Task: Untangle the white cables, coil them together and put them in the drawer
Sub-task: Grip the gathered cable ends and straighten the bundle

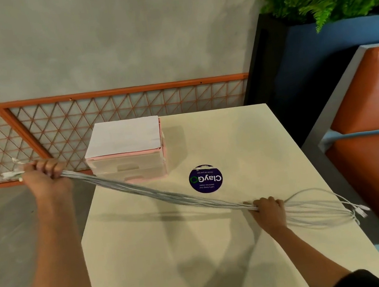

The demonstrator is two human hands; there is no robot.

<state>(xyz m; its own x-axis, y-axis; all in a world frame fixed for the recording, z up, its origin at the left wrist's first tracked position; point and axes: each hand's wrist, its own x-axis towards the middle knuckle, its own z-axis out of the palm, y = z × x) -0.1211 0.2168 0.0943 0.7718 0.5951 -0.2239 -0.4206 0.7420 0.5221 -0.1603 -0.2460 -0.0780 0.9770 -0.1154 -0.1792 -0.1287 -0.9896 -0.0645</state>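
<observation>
- While holding the white cables (pixel 156 191) stretched out as one straight bundle, clenches the left grip (pixel 44 173) round one end, raised out past the left edge of the desk (pixel 151 258), with plug tips poking beyond the knuckles.
- Closes the right grip (pixel 270 212) round the same bundle, low and near the desk's right edge, fingers curled over the strands.
- Leaves a loose tail fanning rightward from the right grip, lying on the desk, with connectors just at the right rim.
- Runs the bundle's long axis on a diagonal, from far left and high to near right and low, crossing in front of the drawer unit (pixel 126 152) and just beside the round purple sticker (pixel 205 178).
- Places the drawer unit at the desk's far-left corner, front apparently closed, nearer the left grip than the right.
- Looks largely untangled between the grips; probably calls for coiling next, most likely by carrying the right grip up along that diagonal toward the left.
- Will need one grip freed to pull the drawer open; risks the loose tail slipping over the rim.
</observation>
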